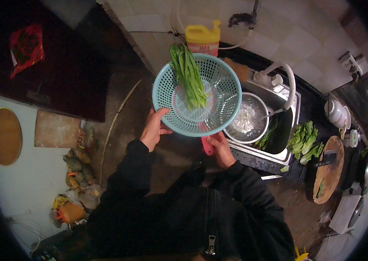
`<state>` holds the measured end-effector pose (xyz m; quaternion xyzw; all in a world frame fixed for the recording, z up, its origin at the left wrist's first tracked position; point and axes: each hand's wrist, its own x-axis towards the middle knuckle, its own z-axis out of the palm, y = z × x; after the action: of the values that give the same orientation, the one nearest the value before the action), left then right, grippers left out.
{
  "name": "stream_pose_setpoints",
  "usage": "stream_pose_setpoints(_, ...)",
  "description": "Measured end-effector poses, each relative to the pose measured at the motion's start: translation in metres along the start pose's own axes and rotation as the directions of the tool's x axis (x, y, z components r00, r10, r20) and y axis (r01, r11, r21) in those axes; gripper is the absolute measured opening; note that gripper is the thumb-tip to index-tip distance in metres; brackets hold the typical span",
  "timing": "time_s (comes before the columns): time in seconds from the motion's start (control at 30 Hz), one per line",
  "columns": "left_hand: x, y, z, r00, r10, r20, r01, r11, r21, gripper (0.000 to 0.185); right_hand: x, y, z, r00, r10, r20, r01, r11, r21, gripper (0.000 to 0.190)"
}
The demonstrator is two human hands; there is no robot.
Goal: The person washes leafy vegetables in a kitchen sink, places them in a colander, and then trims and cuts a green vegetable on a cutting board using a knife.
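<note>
My left hand [152, 129] grips the near left rim of a light blue plastic colander [224, 83], thumb over the edge. A bundle of long leafy greens [189, 78] leans in it, tips past the far rim. My right hand [222, 150] is at the near right rim, holding a red plastic handle [207, 145] that sticks out below the colander. Reddish patches show through the colander's slots; what the handle belongs to is hidden. To the right, water from the faucet [291, 81] runs into a metal basin [247, 114] in the sink.
More greens [270, 137] lie in the stainless steel sink [281, 158]. Lettuce [304, 142] rests on the counter beside a round wooden chopping board [325, 176] with a cleaver [329, 158] on it. A yellow-topped jug [202, 37] stands behind the colander. Vegetables [78, 168] lie along the left wall.
</note>
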<state>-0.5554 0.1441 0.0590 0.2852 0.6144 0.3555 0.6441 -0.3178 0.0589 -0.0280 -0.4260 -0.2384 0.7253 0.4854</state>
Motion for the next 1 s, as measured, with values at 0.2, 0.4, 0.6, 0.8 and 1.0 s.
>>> stream_pose_setpoints(0.2, 0.003, -0.004, 0.007, 1.000, -0.009, 0.030, 0.012, 0.995, -0.101, 0.049, 0.005, 0.002, -0.017, 0.995, -0.089, 0.042, 0.091, 0.995, -0.036, 0.067)
stream_pose_setpoints(0.4, -0.022, -0.014, 0.005, 0.998, 0.028, -0.059, -0.043, 0.959, -0.278, 0.054, -0.021, -0.008, -0.061, 0.998, -0.050, -0.049, 0.048, 0.998, -0.031, 0.064)
stream_pose_setpoints(0.6, -0.079, -0.077, 0.037, 0.917, 0.227, -0.329, -0.267, 0.960, -0.080, 0.036, -0.008, -0.026, -0.233, 0.766, -0.186, -0.615, -0.094, 0.915, -0.393, 0.032)
stream_pose_setpoints(0.8, -0.099, -0.120, 0.146, 0.987, -0.065, -0.148, 0.047, 0.991, -0.122, 0.020, 0.056, -0.005, -0.411, 0.660, -0.231, -0.715, -0.613, 0.385, -0.690, 0.046)
stream_pose_setpoints(1.0, -0.095, -0.135, 0.178, 0.981, -0.114, -0.159, 0.109, 0.993, -0.039, 0.019, 0.120, 0.029, -0.457, 0.867, -0.015, -0.498, -0.492, 0.136, -0.860, 0.038)
